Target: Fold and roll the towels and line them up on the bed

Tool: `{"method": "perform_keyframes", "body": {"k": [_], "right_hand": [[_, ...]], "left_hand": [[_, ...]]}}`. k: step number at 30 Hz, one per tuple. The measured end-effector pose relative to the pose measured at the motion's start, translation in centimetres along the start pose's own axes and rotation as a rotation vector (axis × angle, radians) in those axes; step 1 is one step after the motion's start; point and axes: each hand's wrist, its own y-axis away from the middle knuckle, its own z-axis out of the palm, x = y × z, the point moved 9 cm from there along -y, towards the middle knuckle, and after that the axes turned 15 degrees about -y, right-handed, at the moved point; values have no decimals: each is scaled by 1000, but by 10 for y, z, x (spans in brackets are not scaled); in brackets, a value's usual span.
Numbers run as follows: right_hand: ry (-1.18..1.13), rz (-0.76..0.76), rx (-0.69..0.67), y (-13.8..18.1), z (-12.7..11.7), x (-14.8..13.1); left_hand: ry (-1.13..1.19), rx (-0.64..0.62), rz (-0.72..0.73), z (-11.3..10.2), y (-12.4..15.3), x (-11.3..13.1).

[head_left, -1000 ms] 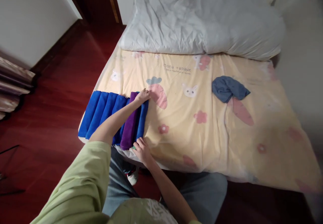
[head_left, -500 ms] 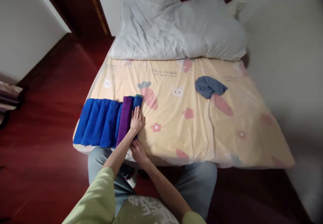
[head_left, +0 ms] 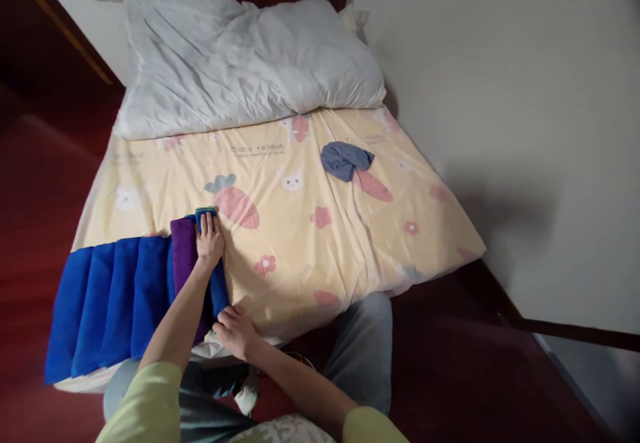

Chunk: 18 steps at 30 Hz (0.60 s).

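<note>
A row of folded towels lies along the bed's near left edge: several bright blue towels [head_left: 107,296], then a purple towel [head_left: 183,251], then a darker blue towel [head_left: 219,288] at the right end. My left hand [head_left: 210,238] lies flat with fingers stretched out on the far end of that last towel. At its near end, by the mattress edge, my right hand [head_left: 235,328] rests with fingers curled on the cloth. A crumpled grey-blue cloth [head_left: 345,160] lies apart, far across the bed to the right.
The bed has a yellow sheet [head_left: 310,250] printed with carrots and rabbits, and a rumpled white duvet [head_left: 240,56] heaped at its head. A white wall runs along the right side. Dark red wooden floor [head_left: 450,363] surrounds the bed. My knees press against the mattress edge.
The view has swung right, shifting the bed leftward in frame. My left hand slid from the towel's far tip back toward its middle, then out again; my right hand stayed at the near end.
</note>
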Motion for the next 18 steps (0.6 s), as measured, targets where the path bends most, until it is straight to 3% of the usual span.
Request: {"method": "perform_keyframes", "body": {"k": [5,7,9,11,14,18], "right_hand": [[-132,-49,-7,11,-26,-7],[-264,-128,31,22,-59,-4],[-369,-130,159,35,-109,22],[-410,35,395,50,-176,82],[-298,331,655,73,-281,195],[21,548,611,70,-388,319]], "left_hand": [[-25,51,-32,-13,-3,4],[-27,99,-24,-22,8,23],[5,133,51,-25,29,62],[91,138,180,-21,59,113],[223,140,325,-10,103,179],[324,204,311,0,125,201]]}}
